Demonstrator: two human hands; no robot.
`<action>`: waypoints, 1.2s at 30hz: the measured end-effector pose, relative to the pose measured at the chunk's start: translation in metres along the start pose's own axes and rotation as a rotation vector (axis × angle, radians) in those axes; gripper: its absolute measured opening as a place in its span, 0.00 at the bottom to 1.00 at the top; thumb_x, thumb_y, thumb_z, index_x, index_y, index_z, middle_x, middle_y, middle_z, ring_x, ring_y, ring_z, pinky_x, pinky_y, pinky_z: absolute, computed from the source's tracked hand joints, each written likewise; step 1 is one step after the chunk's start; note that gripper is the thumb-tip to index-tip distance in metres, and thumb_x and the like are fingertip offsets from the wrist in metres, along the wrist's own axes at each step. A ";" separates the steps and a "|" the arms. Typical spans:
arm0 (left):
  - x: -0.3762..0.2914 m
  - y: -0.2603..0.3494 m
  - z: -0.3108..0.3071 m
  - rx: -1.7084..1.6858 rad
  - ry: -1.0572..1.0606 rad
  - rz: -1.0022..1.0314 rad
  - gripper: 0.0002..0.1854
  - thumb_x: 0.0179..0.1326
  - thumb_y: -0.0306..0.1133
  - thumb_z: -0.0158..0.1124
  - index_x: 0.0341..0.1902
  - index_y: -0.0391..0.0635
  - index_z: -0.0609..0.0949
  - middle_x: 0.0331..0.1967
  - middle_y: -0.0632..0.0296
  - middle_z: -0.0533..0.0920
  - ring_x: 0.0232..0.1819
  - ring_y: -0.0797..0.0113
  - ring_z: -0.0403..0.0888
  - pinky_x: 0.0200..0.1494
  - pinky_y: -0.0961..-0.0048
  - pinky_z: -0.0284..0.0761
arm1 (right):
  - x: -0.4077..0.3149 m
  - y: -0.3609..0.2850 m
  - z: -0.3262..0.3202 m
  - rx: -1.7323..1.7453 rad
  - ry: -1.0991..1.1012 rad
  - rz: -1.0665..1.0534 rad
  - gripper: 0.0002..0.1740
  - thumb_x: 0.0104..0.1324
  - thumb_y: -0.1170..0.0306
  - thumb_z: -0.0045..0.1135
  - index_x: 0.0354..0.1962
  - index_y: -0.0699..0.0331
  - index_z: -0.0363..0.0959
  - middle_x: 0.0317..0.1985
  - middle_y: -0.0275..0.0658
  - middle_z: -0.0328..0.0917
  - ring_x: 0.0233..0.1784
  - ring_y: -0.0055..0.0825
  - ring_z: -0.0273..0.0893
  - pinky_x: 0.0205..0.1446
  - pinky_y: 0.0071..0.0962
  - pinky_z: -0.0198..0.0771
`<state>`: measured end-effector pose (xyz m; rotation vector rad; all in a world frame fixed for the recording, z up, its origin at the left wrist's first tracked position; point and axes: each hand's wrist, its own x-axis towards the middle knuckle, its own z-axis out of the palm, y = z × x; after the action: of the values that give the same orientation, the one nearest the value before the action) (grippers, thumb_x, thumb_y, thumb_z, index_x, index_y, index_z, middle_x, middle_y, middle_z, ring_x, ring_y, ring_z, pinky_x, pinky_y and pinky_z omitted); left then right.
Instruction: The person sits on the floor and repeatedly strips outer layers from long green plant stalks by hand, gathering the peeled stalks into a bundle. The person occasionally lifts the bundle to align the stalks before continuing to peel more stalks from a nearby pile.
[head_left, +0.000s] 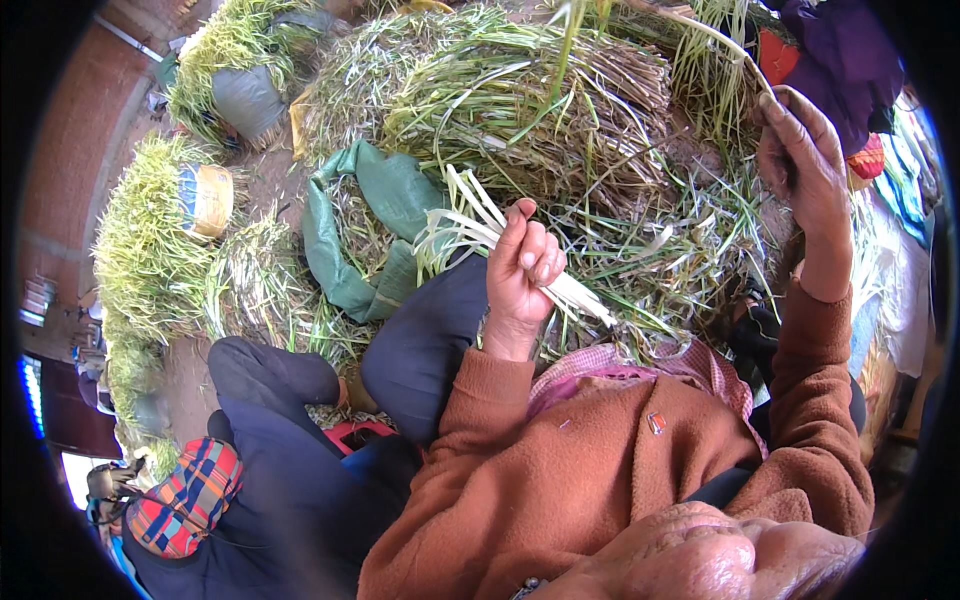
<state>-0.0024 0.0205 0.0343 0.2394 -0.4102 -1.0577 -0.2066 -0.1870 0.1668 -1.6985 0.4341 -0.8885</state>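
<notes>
My left hand (525, 251) is closed around a small bunch of white-stemmed leafy stalks (574, 294). Their pale leafy ends stick out to the upper left and the stem ends to the lower right. Up at the right, my right hand (806, 150) pinches one long pale stalk (724, 37) between thumb and fingers. That stalk arches up to the left and leaves the top of the view. Beyond the hands lies a large heap of green stalks (525, 112), with brownish stem ends at its right side. Loose leaves and trimmings (660, 255) cover the ground below the heap.
A crumpled green woven sack (337, 255) lies left of my left hand. Tied bundles of yellow-green stalks (146, 240) stand farther left. At the lower left sits another person in dark clothes (285, 480), close to my left side. Purple cloth (844, 67) shows at the upper right.
</notes>
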 end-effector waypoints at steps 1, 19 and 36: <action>0.000 -0.001 0.000 -0.006 0.046 -0.012 0.11 0.73 0.36 0.45 0.50 0.46 0.74 0.15 0.74 0.67 0.15 0.81 0.64 0.17 0.85 0.59 | -0.005 0.000 0.000 0.007 -0.003 0.002 0.14 0.72 0.62 0.46 0.40 0.66 0.70 0.14 0.26 0.61 0.11 0.11 0.53 0.13 0.15 0.43; 0.014 0.004 -0.044 0.467 0.577 0.214 0.12 0.68 0.38 0.56 0.50 0.46 0.76 0.42 0.55 0.83 0.22 0.78 0.72 0.14 0.87 0.59 | -0.085 0.135 0.096 0.322 -0.852 0.585 0.09 0.72 0.67 0.48 0.42 0.65 0.67 0.34 0.38 0.79 0.37 0.24 0.79 0.44 0.26 0.77; 0.004 -0.027 -0.005 0.806 0.417 0.093 0.14 0.64 0.40 0.63 0.45 0.44 0.78 0.26 0.69 0.78 0.22 0.82 0.73 0.14 0.87 0.60 | -0.025 0.101 0.131 0.319 -0.397 0.346 0.23 0.69 0.55 0.53 0.50 0.67 0.71 0.41 0.34 0.76 0.42 0.17 0.72 0.43 0.21 0.70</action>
<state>-0.0195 0.0043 0.0202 1.1266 -0.4456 -0.6788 -0.1102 -0.1159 0.0504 -1.4038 0.2861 -0.3340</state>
